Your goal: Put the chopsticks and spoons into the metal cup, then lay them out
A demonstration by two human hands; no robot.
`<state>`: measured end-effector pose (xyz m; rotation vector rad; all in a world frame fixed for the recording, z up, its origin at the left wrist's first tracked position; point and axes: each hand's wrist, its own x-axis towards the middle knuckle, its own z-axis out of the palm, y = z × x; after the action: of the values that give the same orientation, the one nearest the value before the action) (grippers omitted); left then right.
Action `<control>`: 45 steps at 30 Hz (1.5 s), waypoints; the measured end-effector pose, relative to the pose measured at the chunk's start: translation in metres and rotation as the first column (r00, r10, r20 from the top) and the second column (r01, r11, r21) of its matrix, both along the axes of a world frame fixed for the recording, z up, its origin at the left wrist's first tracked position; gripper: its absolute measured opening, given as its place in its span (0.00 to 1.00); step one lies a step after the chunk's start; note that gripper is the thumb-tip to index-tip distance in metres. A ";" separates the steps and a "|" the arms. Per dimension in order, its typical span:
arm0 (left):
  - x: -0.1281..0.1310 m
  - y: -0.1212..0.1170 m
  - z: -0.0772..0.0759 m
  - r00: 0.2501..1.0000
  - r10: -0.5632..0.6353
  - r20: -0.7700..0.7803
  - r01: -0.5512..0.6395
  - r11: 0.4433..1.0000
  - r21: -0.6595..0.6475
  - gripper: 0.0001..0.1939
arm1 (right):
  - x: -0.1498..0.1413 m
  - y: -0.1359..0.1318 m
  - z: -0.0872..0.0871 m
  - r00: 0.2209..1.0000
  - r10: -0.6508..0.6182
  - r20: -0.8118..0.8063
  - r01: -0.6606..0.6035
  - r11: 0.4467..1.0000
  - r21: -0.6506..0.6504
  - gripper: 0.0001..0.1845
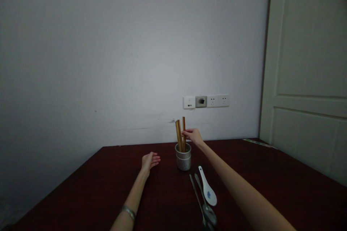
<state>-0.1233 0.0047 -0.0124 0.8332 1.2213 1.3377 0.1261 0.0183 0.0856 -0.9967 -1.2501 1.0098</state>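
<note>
A metal cup stands upright on the dark red table, with several wooden chopsticks leaning to the left inside it. My right hand pinches a chopstick near its upper part; the lower end of that stick is inside the cup. To the left of the cup, my left hand rests at the table with fingers stretched out and holds nothing. A white spoon with a blue mark lies in front of the cup, beside two long metal spoons.
The table reaches back to a pale wall, which carries a row of sockets above the cup. A flat strip lies at the table's back right edge. A white door stands on the right.
</note>
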 end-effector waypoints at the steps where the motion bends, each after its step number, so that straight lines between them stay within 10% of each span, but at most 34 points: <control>1: 0.000 0.001 -0.001 1.000 0.000 0.000 0.000 1.000 0.005 0.09 | 0.000 0.000 -0.002 1.000 -0.003 0.010 0.003 1.000 -0.002 0.05; 45: 0.005 -0.009 0.005 0.998 0.026 -0.055 -0.025 0.999 0.026 0.10 | 0.031 -0.009 -0.016 0.948 -0.037 0.317 0.059 0.996 -0.061 0.18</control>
<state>-0.1187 -0.0042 -0.0076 0.8799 1.2638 1.3612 0.1569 0.0093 0.0698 -1.2744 -1.4507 0.8834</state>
